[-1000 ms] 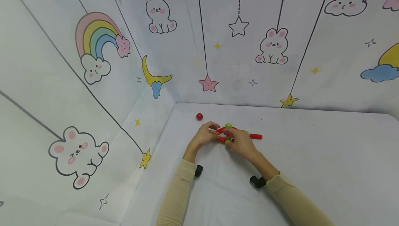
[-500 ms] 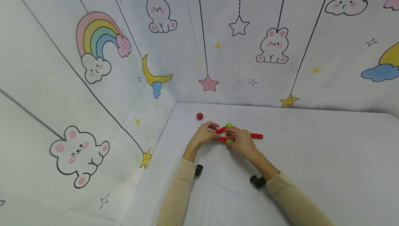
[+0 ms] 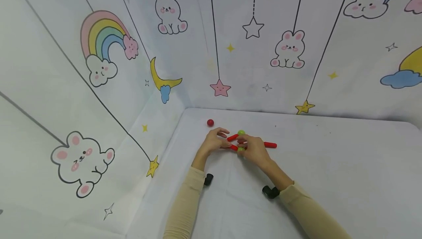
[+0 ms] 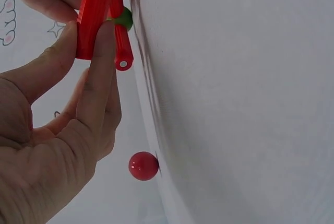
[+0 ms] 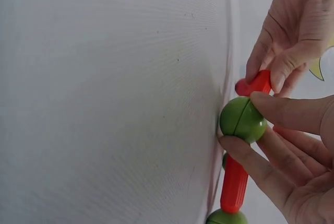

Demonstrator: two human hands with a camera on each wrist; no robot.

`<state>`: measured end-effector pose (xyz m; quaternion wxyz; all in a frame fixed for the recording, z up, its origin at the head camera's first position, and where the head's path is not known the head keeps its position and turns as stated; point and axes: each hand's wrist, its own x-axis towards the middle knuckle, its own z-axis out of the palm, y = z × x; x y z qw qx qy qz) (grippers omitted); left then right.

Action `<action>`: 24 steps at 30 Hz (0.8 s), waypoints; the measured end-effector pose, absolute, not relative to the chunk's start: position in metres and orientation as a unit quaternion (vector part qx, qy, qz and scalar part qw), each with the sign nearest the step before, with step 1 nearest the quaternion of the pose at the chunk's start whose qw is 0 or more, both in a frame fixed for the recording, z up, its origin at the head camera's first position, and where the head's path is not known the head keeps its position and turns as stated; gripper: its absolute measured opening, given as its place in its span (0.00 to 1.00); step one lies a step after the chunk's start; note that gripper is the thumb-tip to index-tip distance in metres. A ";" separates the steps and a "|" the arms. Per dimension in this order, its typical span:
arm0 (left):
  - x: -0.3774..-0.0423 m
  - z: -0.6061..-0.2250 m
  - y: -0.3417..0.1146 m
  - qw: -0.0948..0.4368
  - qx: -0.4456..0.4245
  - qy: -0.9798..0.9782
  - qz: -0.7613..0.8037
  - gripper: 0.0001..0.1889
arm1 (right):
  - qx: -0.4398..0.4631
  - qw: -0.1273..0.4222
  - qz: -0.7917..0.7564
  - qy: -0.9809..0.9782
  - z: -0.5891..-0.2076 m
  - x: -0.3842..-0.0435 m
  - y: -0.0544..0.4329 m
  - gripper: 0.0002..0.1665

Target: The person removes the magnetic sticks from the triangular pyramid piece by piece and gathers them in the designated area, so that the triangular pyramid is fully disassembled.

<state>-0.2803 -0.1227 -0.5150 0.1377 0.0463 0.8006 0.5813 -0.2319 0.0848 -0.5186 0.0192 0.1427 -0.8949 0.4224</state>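
My left hand (image 3: 213, 143) pinches a red rod (image 4: 94, 20) between thumb and fingers, near the rod's free end. The other end meets a green ball (image 5: 243, 119), which my right hand (image 3: 257, 151) grips between thumb and fingertips. Both belong to a joined frame of red rods and green balls. On its far side, a second red rod (image 3: 232, 138) sticks out leftward from another green ball (image 3: 241, 132). At the right, a single red rod (image 3: 270, 145) extends past my right hand. My right fingers cover the frame's middle in the head view.
A loose red ball (image 3: 210, 122) lies on the white table (image 3: 329, 165), behind and left of my left hand. Dark wrist devices sit at both sleeves. White cloth walls (image 3: 250, 63) with cartoon drawings rise at the back and left.
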 end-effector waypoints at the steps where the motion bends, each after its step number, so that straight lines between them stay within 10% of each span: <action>1: -0.280 -0.515 -0.123 0.137 0.045 0.801 0.581 0.30 | 0.142 0.019 0.421 -0.896 -0.518 -0.232 0.084 0.32; 24: -0.300 -0.508 -0.192 0.043 -0.033 0.828 0.559 0.30 | 0.114 0.004 0.427 -0.897 -0.520 -0.230 0.085 0.27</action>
